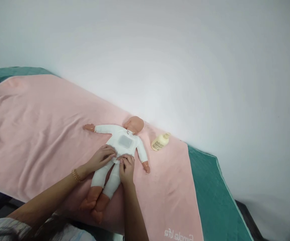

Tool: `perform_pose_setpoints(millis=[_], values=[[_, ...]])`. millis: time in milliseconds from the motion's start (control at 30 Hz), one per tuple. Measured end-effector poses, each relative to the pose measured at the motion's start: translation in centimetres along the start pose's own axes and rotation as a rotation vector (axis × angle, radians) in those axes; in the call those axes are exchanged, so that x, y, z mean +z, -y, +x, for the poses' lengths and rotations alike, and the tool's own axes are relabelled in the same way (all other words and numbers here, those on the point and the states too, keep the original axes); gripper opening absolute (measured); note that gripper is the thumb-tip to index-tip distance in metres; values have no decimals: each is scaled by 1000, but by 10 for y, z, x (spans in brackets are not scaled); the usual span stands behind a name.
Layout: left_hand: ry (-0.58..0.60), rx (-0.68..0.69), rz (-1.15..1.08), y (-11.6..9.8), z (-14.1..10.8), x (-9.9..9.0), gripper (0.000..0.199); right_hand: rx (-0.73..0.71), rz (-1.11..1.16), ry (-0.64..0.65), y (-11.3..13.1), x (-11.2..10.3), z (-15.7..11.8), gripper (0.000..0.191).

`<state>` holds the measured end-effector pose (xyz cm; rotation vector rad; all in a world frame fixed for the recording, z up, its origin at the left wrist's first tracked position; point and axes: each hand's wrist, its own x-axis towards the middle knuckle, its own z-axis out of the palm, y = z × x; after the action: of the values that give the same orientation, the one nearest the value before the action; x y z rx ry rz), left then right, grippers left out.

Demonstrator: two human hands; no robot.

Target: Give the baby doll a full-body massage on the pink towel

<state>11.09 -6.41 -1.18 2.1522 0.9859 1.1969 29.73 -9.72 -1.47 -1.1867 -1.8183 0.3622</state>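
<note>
A baby doll (124,150) with a white cloth body and tan plastic head, hands and feet lies stretched out, its head towards the wall. No facial features show on its turned head. A grey rectangle marks the upper torso. My left hand (105,156) is at one side of the doll's lower torso, its bent fingers against the white cloth. On the other side of the waist, my right hand (126,169) has its fingers curled in and its thumb pressed to the cloth. Both hands hold the doll at the waist; the fingertips are partly hidden.
A pale yellow bottle (160,142) with printed text lies tilted beside the doll's head and arm. Under everything is a pink blanket (46,127) over a green cover (210,180). A white wall (175,67) runs along the far edge.
</note>
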Motion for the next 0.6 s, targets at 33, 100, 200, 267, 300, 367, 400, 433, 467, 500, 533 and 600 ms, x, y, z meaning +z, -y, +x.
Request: perform_pose_setpoints(millis=[33,100,200,267,300,367,400,433,467,500,533,600], values=[[0,17,6,0,-1,0,25,-10,-5,-9,0,0,-1,29],[-8,57,22,1,-3,-2,23,-30,-16,-34,-1,-1,-3,29],[-38,86,68,2,-7,-3,23,-36,-40,-68,-1,-2,-5,29],[-40,68,98,2,-7,-4,24,-26,-55,-69,-2,-2,-5,30],[-29,54,106,1,-7,-3,25,-18,-60,-63,-1,-2,-4,30],[-1,27,106,1,-5,-3,26,3,-62,-44,-1,-2,-3,30],[11,16,102,1,-4,-3,26,16,-62,-36,-1,-2,-2,31],[20,5,97,1,-2,-3,26,30,-62,-30,0,-2,-1,31],[26,-4,94,1,-1,-2,26,42,-61,-26,0,-2,0,31],[29,-13,91,1,-1,-2,27,51,-61,-22,0,-2,1,32],[29,-19,91,1,0,-2,27,57,-61,-20,1,-2,1,32],[23,-19,92,1,0,-2,27,59,-65,-20,1,-2,1,32]])
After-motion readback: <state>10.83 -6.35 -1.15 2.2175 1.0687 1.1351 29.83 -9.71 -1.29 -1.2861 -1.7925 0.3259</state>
